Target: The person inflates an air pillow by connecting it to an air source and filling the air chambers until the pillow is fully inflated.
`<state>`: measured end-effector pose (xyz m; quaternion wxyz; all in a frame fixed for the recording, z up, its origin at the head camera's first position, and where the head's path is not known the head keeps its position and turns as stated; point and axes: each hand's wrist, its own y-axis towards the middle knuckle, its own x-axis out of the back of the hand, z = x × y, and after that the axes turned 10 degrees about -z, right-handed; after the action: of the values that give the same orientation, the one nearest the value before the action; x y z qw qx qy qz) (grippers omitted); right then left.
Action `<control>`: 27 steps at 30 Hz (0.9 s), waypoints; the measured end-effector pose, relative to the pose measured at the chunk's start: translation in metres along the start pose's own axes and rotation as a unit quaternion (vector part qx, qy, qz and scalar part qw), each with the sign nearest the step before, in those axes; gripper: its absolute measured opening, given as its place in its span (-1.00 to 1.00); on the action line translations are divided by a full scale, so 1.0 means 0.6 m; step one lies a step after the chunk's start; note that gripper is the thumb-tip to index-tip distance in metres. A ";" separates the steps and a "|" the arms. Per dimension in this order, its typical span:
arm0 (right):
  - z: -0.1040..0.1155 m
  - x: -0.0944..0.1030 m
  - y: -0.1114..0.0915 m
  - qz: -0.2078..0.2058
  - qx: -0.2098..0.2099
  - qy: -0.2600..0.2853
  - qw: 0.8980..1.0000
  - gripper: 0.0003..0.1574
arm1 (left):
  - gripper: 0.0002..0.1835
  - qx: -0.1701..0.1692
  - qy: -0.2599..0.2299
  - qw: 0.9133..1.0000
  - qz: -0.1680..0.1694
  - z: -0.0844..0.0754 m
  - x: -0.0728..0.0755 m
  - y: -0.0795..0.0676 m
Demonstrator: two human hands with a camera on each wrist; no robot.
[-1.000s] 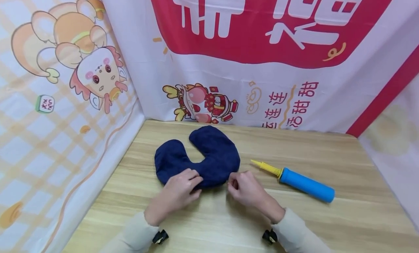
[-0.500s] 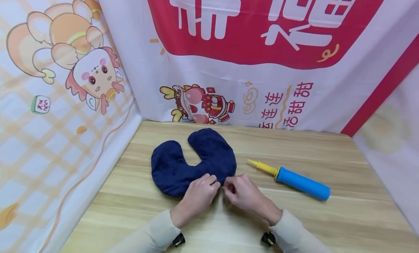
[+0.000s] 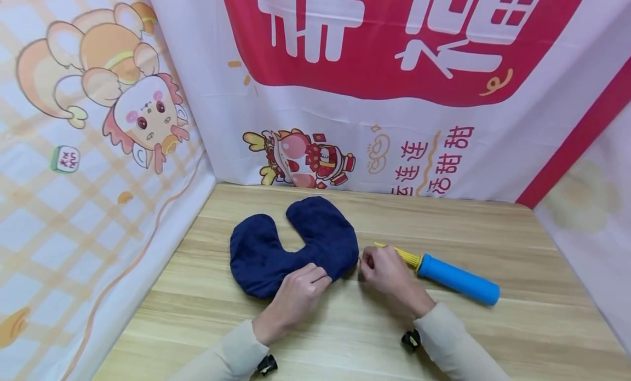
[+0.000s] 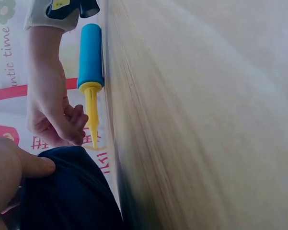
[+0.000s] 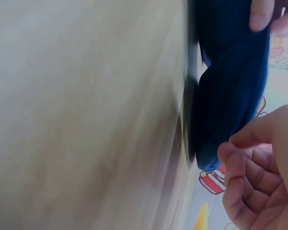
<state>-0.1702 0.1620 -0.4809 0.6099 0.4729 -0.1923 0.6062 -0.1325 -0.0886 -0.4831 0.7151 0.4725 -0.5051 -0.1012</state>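
A navy U-shaped neck pillow [image 3: 266,260] lies on the wooden table, its opening facing away from me. My left hand [image 3: 302,290] grips its near edge; in the left wrist view, the thumb [image 4: 38,165] presses on the navy fabric. At the pillow's right side, my right hand [image 3: 389,271] has thumb and forefinger pinched together at the edge seam. The right wrist view shows the right fingertips [image 5: 226,149] right at the fabric's corner, the other fingers curled. I cannot tell what small part sits between them.
A blue hand pump [image 3: 458,280] with a yellow nozzle lies to the right, its nozzle partly behind my right hand. Printed cloth [image 3: 207,96] hangs along the table's back and left sides. The wooden table [image 3: 345,337] extends toward me.
My left hand moved right along the pillow's near edge. The right hand first came left toward it, then slid right and away along the edge. The pillow turned slightly.
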 end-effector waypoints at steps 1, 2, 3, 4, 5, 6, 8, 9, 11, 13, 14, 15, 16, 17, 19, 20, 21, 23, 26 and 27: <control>-0.001 -0.001 0.003 0.000 -0.008 -0.011 1.000 -0.75 | -0.86 -0.004 -0.008 1.000 -0.006 0.001 0.001 -0.001; -0.002 -0.002 0.007 -0.001 -0.013 -0.022 1.000 -0.75 | -0.85 -0.008 -0.016 1.000 -0.011 0.002 0.001 -0.003; -0.002 -0.002 0.009 -0.004 -0.013 -0.031 0.999 -0.75 | -0.86 -0.013 -0.022 1.000 -0.016 0.002 0.002 -0.004; -0.001 -0.003 0.011 -0.006 -0.013 -0.040 0.999 -0.74 | -0.86 -0.017 -0.028 0.999 -0.019 0.003 0.002 -0.005; 0.000 -0.005 0.013 -0.011 -0.009 -0.047 0.999 -0.73 | -0.85 -0.019 -0.032 0.999 -0.021 0.003 0.003 -0.006; 0.001 -0.005 0.014 -0.014 -0.005 -0.053 0.999 -0.71 | -0.86 -0.020 -0.036 0.999 -0.021 0.003 0.004 -0.006; 0.004 -0.007 0.014 -0.019 0.008 -0.064 0.998 -0.67 | -0.87 -0.016 -0.038 0.999 -0.014 0.002 0.006 -0.007; 0.005 -0.007 0.014 -0.020 0.012 -0.068 0.997 -0.65 | -0.89 -0.012 -0.034 0.999 -0.003 0.000 0.007 -0.008; 0.004 -0.008 0.011 -0.016 0.020 -0.074 0.997 -0.59 | -0.92 0.000 -0.020 0.999 0.034 -0.003 0.012 -0.010; 0.000 -0.008 0.005 -0.006 0.029 -0.081 0.996 -0.55 | -0.87 0.013 -0.001 0.996 0.086 -0.005 0.021 -0.016; -0.004 -0.007 0.002 0.002 0.039 -0.084 0.996 -0.53 | -0.84 0.021 0.006 0.993 0.113 -0.005 0.027 -0.020; -0.008 -0.006 -0.002 0.012 0.050 -0.088 0.995 -0.52 | -0.81 0.029 0.011 0.990 0.138 -0.005 0.034 -0.025; -0.012 -0.005 -0.006 0.021 0.064 -0.093 0.993 -0.52 | -0.79 0.037 0.014 0.986 0.159 -0.003 0.042 -0.031; -0.016 -0.003 -0.010 0.031 0.078 -0.095 0.992 -0.52 | -0.77 0.044 0.017 0.984 0.174 -0.001 0.051 -0.038; -0.023 0.003 -0.019 0.049 0.102 -0.096 0.989 -0.56 | -0.76 0.061 0.010 0.981 0.186 0.005 0.069 -0.051; -0.025 0.007 -0.024 0.057 0.110 -0.094 0.988 -0.58 | -0.75 0.066 0.006 0.981 0.185 0.010 0.077 -0.058; -0.026 0.011 -0.028 0.064 0.112 -0.094 0.987 -0.60 | -0.75 0.070 0.001 0.981 0.181 0.015 0.084 -0.063; -0.026 0.021 -0.033 0.072 0.114 -0.091 0.987 -0.64 | -0.72 0.071 -0.006 0.984 0.165 0.025 0.096 -0.072; -0.019 0.036 -0.034 0.076 0.124 -0.096 0.985 -0.71 | -0.66 0.057 -0.013 0.987 0.148 0.041 0.109 -0.082; -0.016 0.041 -0.032 0.078 0.136 -0.100 0.983 -0.74 | -0.65 0.050 -0.013 0.988 0.147 0.046 0.112 -0.084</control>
<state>-0.1508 0.1869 -0.4719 0.4686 0.5930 -0.2042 0.6221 -0.1071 -0.1732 -0.4792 0.6909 0.4270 -0.5829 0.0240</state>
